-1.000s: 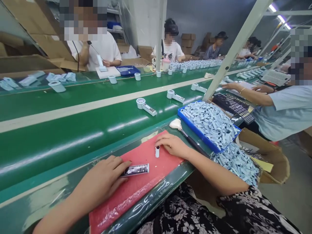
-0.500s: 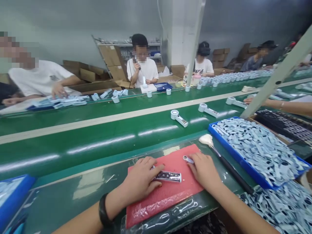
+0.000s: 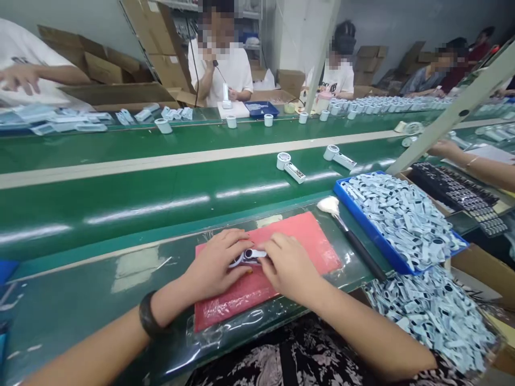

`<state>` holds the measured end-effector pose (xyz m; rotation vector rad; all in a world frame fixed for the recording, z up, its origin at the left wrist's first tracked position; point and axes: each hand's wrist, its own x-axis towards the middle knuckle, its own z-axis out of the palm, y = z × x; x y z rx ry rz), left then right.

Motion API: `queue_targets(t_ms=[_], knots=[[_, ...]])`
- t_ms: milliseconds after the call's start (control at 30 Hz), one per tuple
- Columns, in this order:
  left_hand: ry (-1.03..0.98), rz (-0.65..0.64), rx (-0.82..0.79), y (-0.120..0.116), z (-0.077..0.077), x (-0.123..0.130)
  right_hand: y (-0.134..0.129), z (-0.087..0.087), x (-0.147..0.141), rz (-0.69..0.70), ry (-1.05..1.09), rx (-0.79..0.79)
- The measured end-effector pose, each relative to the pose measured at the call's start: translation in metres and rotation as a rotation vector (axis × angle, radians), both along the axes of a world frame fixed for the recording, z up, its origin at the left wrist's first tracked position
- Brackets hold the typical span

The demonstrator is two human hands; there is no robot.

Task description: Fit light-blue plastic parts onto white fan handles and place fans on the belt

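My left hand (image 3: 215,262) and right hand (image 3: 287,265) both curled over small pale-blue plastic handle piece with dark lens ring (image 3: 248,255), fingers pinching it from each side, pressed flat mid red foam mat (image 3: 298,236) so it doesn't skid. Mat sits at near edge of green bench (image 3: 72,300). Brush with black handle (image 3: 354,241) and blue tray of pale-blue parts (image 3: 402,220) off right. Green conveyor belt (image 3: 120,193) beyond, other people seated along far side.

Red mat (image 3: 306,241) at 6 o'clock, green conveyor belt (image 3: 120,198) beyond, blue tray (image 3: 364,220) of pale-blue parts at 3 o'clock.
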<state>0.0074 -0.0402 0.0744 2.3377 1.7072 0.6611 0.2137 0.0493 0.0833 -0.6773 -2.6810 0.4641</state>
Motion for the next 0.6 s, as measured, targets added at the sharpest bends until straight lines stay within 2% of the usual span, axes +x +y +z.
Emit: queue_targets(t_ms=[100, 200, 333, 467, 533, 600], knots=[[-0.104, -0.007, 0.009, -0.002, 0.003, 0.004, -0.009, -0.008, -0.004, -0.012, -0.033, 0.031], [-0.150, 0.010, -0.008, -0.003, 0.001, 0.007, -0.007, -0.014, -0.002, -0.029, 0.036, -0.056], [-0.127, 0.107, -0.121, -0.003, -0.001, 0.012, 0.000, -0.028, -0.003, -0.002, 0.181, -0.324], [-0.083, 0.139, -0.135, -0.009, 0.004, 0.016, 0.006, -0.056, -0.001, 0.034, 0.247, -0.632], [-0.059, 0.120, -0.132, -0.016, 0.007, 0.018, 0.010, -0.071, 0.003, 0.034, 0.224, -0.654], [-0.027, 0.111, -0.146, -0.024, 0.008, 0.021, 0.013, -0.080, 0.006, 0.071, 0.160, -0.597]])
